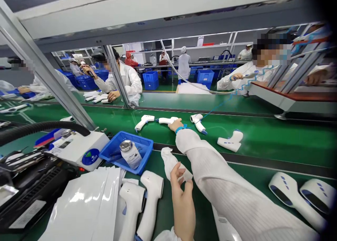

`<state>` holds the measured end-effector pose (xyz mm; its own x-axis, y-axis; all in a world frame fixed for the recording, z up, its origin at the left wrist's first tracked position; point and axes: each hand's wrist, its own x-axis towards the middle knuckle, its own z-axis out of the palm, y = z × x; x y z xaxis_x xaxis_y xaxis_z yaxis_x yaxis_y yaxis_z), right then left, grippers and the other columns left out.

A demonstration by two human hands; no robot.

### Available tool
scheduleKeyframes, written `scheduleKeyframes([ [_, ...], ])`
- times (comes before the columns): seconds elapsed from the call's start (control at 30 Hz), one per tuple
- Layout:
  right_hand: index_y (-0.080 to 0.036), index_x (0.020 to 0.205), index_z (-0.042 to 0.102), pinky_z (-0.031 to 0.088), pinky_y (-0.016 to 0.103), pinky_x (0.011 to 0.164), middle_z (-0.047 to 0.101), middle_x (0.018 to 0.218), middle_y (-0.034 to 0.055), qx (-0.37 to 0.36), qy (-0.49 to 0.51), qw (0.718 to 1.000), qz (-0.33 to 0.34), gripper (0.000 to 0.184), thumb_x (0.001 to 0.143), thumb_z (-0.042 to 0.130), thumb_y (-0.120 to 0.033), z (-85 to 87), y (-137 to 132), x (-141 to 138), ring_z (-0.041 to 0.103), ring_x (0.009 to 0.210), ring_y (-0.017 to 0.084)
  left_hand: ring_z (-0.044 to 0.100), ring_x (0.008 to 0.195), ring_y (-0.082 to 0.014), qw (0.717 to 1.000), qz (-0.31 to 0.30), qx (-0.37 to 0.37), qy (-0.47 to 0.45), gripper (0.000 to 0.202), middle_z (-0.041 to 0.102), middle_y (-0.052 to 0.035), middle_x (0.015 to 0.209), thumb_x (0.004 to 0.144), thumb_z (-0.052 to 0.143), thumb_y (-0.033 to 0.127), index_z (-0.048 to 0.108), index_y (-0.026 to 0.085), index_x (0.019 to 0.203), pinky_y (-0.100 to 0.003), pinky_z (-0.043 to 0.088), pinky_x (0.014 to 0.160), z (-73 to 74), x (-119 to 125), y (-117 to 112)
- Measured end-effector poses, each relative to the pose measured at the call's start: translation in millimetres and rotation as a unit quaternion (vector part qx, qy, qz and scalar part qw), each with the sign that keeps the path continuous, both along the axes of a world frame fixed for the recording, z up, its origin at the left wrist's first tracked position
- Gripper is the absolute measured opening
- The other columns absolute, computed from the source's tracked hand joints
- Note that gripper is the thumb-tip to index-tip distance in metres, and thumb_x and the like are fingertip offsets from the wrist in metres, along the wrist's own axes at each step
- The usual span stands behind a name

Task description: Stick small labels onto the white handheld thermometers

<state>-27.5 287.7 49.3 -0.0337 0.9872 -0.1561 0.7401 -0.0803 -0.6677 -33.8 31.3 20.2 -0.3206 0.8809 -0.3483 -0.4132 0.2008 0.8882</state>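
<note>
My right hand [175, 124] reaches far out onto the green conveyor belt, its fingers closed around one end of a white infrared thermometer [164, 120]. A blue band circles that wrist. Nearer to me, my left hand [183, 204] is raised with the fingers apart and slightly curled. Just beyond its fingertips lies a crumpled white cloth [170, 160]; whether they touch it I cannot tell. On the belt, another thermometer [144, 121] lies to the left, with a third [198, 123] and a further one [231, 141] to the right.
Left of my hands stand a blue tray [149, 153] with a metal-capped bottle [131, 155], a stack of white sheets [86, 202] and two thermometers [150, 202]. More thermometers [289, 192] lie at right. A metal post [47, 65] and overhead shelf [158, 9] frame the bench. Co-workers sit across the belt.
</note>
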Motion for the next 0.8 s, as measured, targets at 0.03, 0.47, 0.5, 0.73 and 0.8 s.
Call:
scheduleKeyframes([
  [0.03,-0.017,0.126,0.058,0.055,0.045,0.089,0.061,0.126,0.0099,0.002,0.020,1.000,0.023,0.036,0.095,0.061,-0.034,3.1,-2.1,8.6,0.063,0.107,0.023,0.053,0.117,-0.0235,0.999,0.020,0.000,-0.030,0.046,0.058,-0.0072,0.112,0.076,0.067,0.021,0.057,0.024,0.120,-0.035,0.038,0.104,0.6,-2.6,3.0],
  [0.47,-0.023,0.123,0.064,0.054,0.032,0.088,0.071,0.117,0.0051,0.015,-0.106,0.923,0.370,0.043,0.082,0.071,-0.020,31.5,-79.1,186.5,0.067,0.104,0.019,0.044,0.052,-0.0056,0.928,-0.210,-0.004,-0.306,0.068,0.056,-0.0014,0.084,0.070,0.070,0.010,0.045,0.021,0.131,-0.014,0.032,0.039,20.8,-6.5,3.1],
  [0.5,-0.020,0.123,0.063,0.052,0.036,0.092,0.068,0.122,0.0093,0.034,-0.133,0.937,0.323,0.037,0.086,0.067,-0.021,26.4,-71.5,200.1,0.064,0.110,0.021,0.043,0.052,-0.0052,0.945,-0.203,-0.005,-0.258,0.071,0.055,0.0001,0.083,0.070,0.069,0.008,0.043,0.025,0.134,-0.014,0.032,0.039,20.0,-3.3,1.6],
  [0.73,-0.015,0.123,0.060,0.054,0.045,0.091,0.061,0.126,0.0111,0.102,-0.235,0.966,0.033,0.035,0.094,0.062,-0.034,-22.6,-66.9,289.6,0.063,0.108,0.024,0.052,0.062,-0.0113,0.993,-0.101,0.022,-0.061,0.081,0.051,0.0020,0.089,0.073,0.073,0.027,0.033,0.040,0.143,-0.020,0.046,0.041,30.6,5.2,-3.9],
  [0.8,-0.013,0.123,0.060,0.055,0.044,0.089,0.062,0.124,0.0115,0.122,-0.225,0.964,-0.066,0.035,0.094,0.063,-0.034,-28.8,-91.4,321.3,0.064,0.106,0.023,0.053,0.066,-0.0114,0.995,-0.089,0.035,-0.034,0.080,0.052,0.0016,0.093,0.072,0.075,0.030,0.036,0.040,0.142,-0.019,0.045,0.041,34.4,6.5,-5.1],
])
